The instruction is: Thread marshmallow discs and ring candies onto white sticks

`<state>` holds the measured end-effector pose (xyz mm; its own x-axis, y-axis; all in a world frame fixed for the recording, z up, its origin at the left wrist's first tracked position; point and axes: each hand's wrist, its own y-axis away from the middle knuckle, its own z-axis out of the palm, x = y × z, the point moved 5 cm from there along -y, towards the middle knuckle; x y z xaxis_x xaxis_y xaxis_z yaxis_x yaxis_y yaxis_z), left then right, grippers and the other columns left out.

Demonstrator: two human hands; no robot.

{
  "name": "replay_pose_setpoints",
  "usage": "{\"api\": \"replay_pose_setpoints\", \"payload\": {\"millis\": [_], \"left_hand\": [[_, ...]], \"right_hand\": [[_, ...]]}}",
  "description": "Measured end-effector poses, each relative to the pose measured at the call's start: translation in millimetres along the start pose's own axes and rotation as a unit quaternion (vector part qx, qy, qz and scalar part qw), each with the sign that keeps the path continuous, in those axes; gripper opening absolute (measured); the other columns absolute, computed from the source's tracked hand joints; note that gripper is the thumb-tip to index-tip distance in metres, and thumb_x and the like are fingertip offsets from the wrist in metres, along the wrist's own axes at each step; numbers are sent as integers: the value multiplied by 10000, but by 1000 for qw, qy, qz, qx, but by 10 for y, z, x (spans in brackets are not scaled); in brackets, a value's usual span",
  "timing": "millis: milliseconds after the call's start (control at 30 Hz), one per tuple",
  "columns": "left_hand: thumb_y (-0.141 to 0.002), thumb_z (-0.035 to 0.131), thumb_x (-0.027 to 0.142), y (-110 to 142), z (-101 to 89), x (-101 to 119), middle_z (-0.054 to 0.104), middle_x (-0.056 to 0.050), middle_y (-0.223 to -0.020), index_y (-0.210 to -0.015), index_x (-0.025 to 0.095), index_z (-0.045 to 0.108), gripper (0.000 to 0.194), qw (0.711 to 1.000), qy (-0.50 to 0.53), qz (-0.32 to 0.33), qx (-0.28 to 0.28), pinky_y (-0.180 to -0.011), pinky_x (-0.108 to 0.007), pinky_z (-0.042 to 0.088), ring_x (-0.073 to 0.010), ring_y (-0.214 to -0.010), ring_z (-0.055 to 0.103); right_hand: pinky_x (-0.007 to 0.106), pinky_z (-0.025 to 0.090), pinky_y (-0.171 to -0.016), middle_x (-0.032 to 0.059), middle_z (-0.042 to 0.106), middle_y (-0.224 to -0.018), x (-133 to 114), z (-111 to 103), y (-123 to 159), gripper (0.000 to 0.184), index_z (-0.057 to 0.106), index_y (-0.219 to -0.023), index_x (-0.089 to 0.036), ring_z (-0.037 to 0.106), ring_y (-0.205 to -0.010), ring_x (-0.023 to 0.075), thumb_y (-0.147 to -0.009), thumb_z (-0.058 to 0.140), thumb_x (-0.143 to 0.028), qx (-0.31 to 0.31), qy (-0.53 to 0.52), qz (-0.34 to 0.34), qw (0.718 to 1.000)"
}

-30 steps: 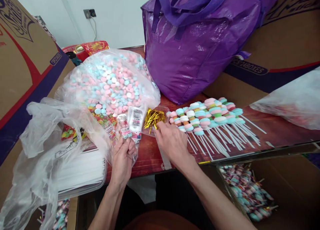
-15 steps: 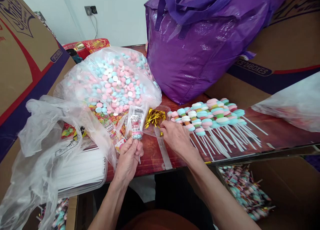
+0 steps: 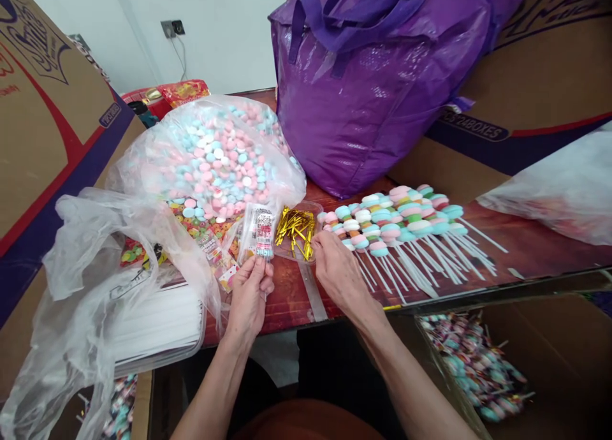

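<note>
My left hand [image 3: 250, 286] pinches the lower end of a wrapped candy stick [image 3: 264, 234], held upright; its clear wrapper carries printed labels, and pale blue candy shows at the bottom. Just right of it lies a shallow clear tray [image 3: 283, 256] with gold twist ties [image 3: 296, 228] inside. My right hand [image 3: 337, 268] is at the tray's right edge, fingers pressed together; what they hold, if anything, is hidden. Beyond that hand, rows of candy skewers [image 3: 396, 218] in pink, blue and white rest with their white sticks [image 3: 440, 255] toward me. Clear wrappers [image 3: 246, 229] lie behind the held candy.
A large clear bag of pastel candies [image 3: 220, 153] stands behind, beside a purple bag [image 3: 354, 108]. At left are a crumpled plastic bag [image 3: 81, 249] and a box of white sticks [image 3: 162, 319]. Cartons [image 3: 43, 127] flank the table; wrapped candies [image 3: 478, 363] fill one below right.
My right hand has drawn slightly right, away from the gold twist ties. My left hand still holds the wrapped candy stick. The view has shifted a little.
</note>
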<state>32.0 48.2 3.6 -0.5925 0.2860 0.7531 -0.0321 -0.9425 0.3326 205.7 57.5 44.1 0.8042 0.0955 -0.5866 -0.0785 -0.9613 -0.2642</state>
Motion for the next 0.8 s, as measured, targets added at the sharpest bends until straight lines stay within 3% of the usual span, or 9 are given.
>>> {"api": "replay_pose_setpoints", "payload": {"millis": [133, 233, 367, 533, 667, 800], "left_hand": [[-723, 800, 372, 4, 16, -48, 539, 53, -662, -842, 180, 512, 366, 999, -42, 23, 5, -465, -152, 226, -25, -494, 318], [-802, 719, 350, 39, 6, -97, 531, 70, -662, -942, 222, 487, 300, 996, -88, 33, 11, -489, -155, 251, -48, -518, 374], [-803, 713, 324, 108, 45, -154, 504, 75, -667, -928, 218, 506, 264, 995, -97, 19, -25, -513, -166, 284, -53, -541, 395], [-789, 758, 361, 137, 81, -161, 525, 59, -717, -924, 202, 566, 283, 995, -83, 35, -37, -530, -173, 312, -50, -570, 400], [-771, 787, 416, 115, 91, -150, 487, 61, -655, -791, 173, 527, 356, 997, -62, 36, -23, -493, -155, 268, -33, -537, 362], [-699, 849, 414, 132, 136, -118, 436, 81, -577, -741, 175, 459, 459, 997, -11, -52, -49, -441, -141, 170, -12, -469, 255]], "right_hand": [[247, 430, -682, 17, 635, -787, -286, 0, 119, 202, 572, -886, -197, 590, -704, 154, -998, 407, -228, -23, -164, -63, 984], [235, 440, -690, 15, 638, -787, -422, 102, 254, 182, 574, -838, -193, 602, -717, 143, -978, 458, -195, -37, -211, -91, 973], [248, 441, -667, 16, 633, -741, -399, 270, 375, 186, 570, -810, -191, 602, -684, 146, -969, 472, -183, 10, -201, -51, 978], [268, 456, -690, 36, 660, -769, -358, 301, 439, 182, 592, -835, -195, 613, -710, 160, -970, 470, -203, 68, -187, -18, 980], [264, 468, -697, 32, 666, -809, -328, 335, 452, 156, 603, -848, -198, 614, -745, 161, -959, 500, -236, 15, -277, 19, 960], [241, 454, -613, -1, 598, -753, -283, 384, 477, 169, 581, -819, -204, 552, -676, 140, -940, 543, -316, -52, -415, 97, 903]]}}
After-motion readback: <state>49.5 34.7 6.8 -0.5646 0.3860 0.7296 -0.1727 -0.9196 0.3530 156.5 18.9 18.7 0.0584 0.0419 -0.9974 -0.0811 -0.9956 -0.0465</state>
